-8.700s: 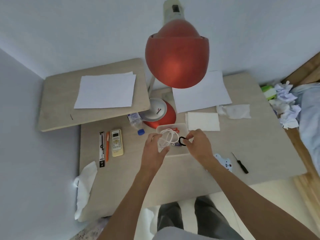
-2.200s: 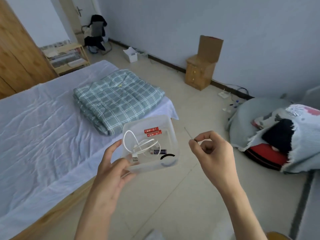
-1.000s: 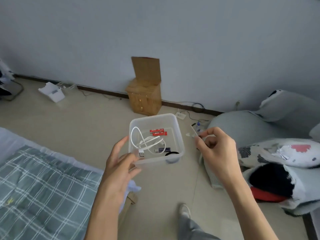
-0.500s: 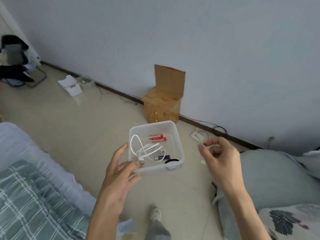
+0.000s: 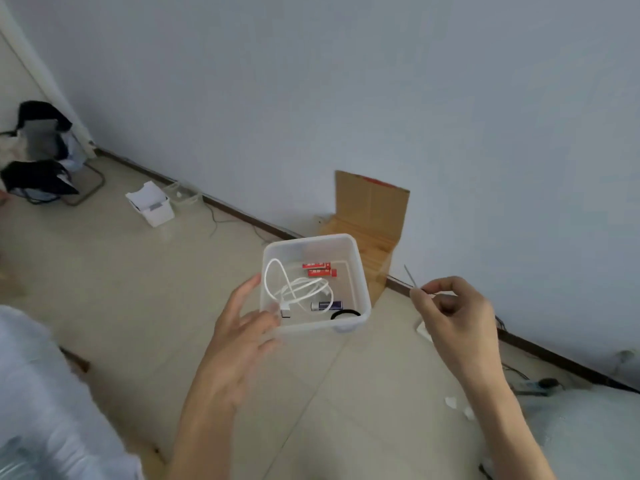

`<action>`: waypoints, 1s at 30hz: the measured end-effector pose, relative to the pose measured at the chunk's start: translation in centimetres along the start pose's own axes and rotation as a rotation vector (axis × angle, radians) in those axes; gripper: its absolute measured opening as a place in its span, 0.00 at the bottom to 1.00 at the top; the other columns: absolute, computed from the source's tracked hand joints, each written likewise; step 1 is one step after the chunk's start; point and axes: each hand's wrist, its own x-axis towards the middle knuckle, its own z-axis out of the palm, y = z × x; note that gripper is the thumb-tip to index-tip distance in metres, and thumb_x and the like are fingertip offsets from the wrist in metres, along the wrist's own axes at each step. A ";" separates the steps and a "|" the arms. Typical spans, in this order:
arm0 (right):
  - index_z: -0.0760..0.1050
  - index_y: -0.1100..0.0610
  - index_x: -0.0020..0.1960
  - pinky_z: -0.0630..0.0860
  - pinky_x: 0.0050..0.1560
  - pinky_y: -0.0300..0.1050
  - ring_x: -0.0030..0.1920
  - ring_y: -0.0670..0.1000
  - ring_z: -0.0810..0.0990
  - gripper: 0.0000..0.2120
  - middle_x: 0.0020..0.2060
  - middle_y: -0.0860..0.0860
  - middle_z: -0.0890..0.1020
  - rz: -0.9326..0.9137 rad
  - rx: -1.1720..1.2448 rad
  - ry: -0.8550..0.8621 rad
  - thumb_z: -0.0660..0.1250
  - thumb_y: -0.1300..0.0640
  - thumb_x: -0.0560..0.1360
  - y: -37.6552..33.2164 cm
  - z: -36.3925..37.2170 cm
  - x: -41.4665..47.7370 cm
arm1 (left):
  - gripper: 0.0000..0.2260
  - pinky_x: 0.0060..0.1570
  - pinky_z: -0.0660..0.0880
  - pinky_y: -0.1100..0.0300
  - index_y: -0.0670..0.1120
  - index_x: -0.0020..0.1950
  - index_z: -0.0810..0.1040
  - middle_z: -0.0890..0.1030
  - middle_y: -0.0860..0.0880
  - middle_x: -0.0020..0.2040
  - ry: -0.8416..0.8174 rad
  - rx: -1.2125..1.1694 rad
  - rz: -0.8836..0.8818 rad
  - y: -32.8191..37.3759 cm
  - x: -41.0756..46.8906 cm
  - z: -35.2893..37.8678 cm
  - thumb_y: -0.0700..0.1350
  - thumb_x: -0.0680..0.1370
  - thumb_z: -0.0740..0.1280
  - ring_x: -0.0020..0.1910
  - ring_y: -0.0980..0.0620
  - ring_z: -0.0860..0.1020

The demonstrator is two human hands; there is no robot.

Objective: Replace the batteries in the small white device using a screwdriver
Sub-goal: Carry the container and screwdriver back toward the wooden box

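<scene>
1. Clear plastic tub (image 5: 361, 271) is up in the air, left hand (image 5: 239, 337) has its grip round the near-left corner.
2. Right hand (image 5: 453, 317) is off to the tub's right, grip pinching a thin metal pin (image 5: 410, 277).
3. Inside the tub: white cable (image 5: 294, 289), two red batteries (image 5: 320, 269) by the far wall, one dark battery (image 5: 325, 305).

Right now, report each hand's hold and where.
Left hand grips the clear box at its near-left corner; right hand pinches a thin pin at its bottom.
</scene>
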 end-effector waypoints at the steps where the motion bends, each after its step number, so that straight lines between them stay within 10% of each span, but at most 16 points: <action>1: 0.78 0.53 0.46 0.65 0.34 0.42 0.26 0.50 0.66 0.07 0.26 0.59 0.79 0.020 -0.017 -0.012 0.74 0.55 0.80 0.2 1.0 1.1 | 0.24 0.63 0.82 0.46 0.66 0.70 0.79 0.89 0.44 0.55 0.009 0.007 -0.008 0.6 1.5 0.0 0.39 0.82 0.72 0.59 0.48 0.87; 30: 0.80 0.55 0.47 0.66 0.35 0.42 0.27 0.51 0.64 0.06 0.25 0.52 0.73 0.199 0.006 0.064 0.74 0.55 0.80 5.0 20.0 51.8 | 0.25 0.62 0.83 0.38 0.60 0.70 0.83 0.86 0.39 0.62 -0.230 -0.061 -0.321 10.8 53.6 10.6 0.37 0.78 0.75 0.63 0.36 0.85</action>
